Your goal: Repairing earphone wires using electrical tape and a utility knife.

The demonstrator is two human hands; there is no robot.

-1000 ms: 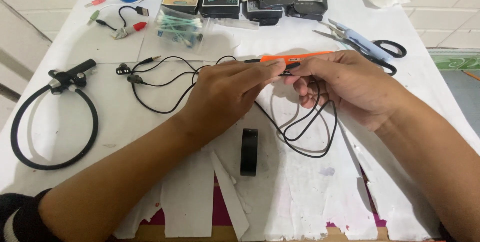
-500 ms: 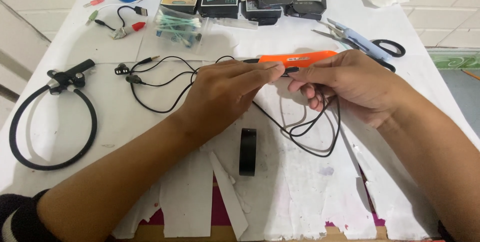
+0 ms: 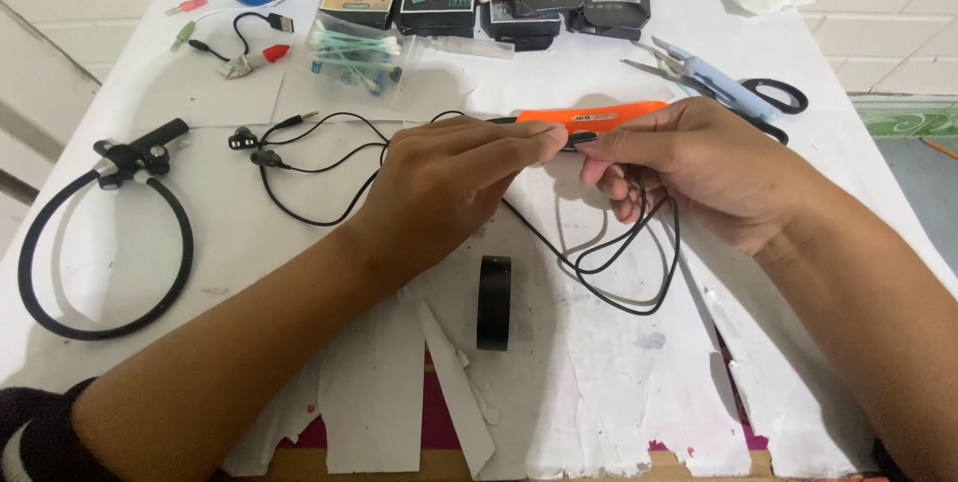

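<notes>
Both hands have edged closer: left hand [image 3: 454, 178] and right hand [image 3: 699, 168] fingers pinch the black earphone cable [image 3: 624, 262] (orange cutter [image 3: 589, 115] at twelve o'clock).

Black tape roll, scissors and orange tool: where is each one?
black tape roll [image 3: 494, 302], head view, on its outer band.
scissors [image 3: 773, 96], head view, on a black handle loop.
orange tool [image 3: 589, 115], head view, mid-body.

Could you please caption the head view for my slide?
Both hands, left hand and right hand, pinch a black earphone cable beside an orange cutter.
</notes>
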